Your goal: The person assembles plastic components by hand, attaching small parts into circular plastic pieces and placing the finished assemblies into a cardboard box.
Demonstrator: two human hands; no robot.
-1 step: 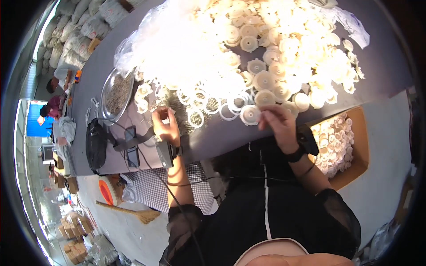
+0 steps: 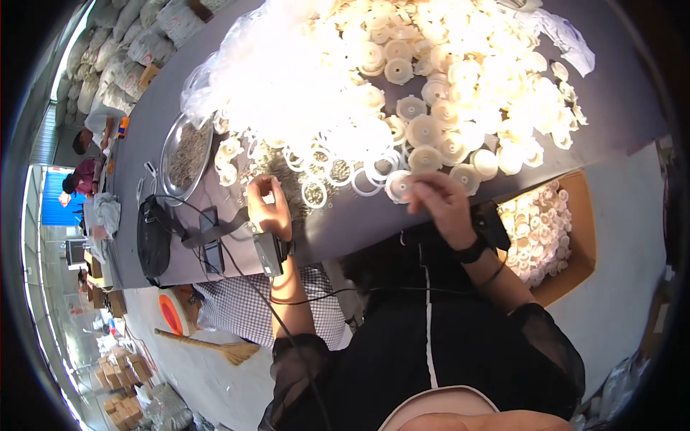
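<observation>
My left hand (image 2: 269,206) is at the table's near side, beside a spread of small metal pieces (image 2: 277,162). Its thumb and fingers curl together; anything between them is too small to make out. To the right, my right hand (image 2: 447,208) has its fingers closed at the right edge of a round white plastic disc (image 2: 397,187) with a hub in its middle. White plastic rings (image 2: 368,181) lie between the two hands, some around or over metal pieces. Beyond my right hand spreads a large heap of similar cream-white discs (image 2: 424,131), the sunlit part washed out.
A metal tray (image 2: 173,188) of small pieces stands at the left, near a black pouch (image 2: 154,241) and cables. Clear plastic bagging (image 2: 198,93) lies behind. Below the table's right edge, a cardboard box (image 2: 587,241) holds white parts. A broom (image 2: 233,351) lies on the floor.
My right hand has shifted slightly left, with its fingertips further over the disc's edge. My left hand stays nearly in place. The whole view has shifted a little.
</observation>
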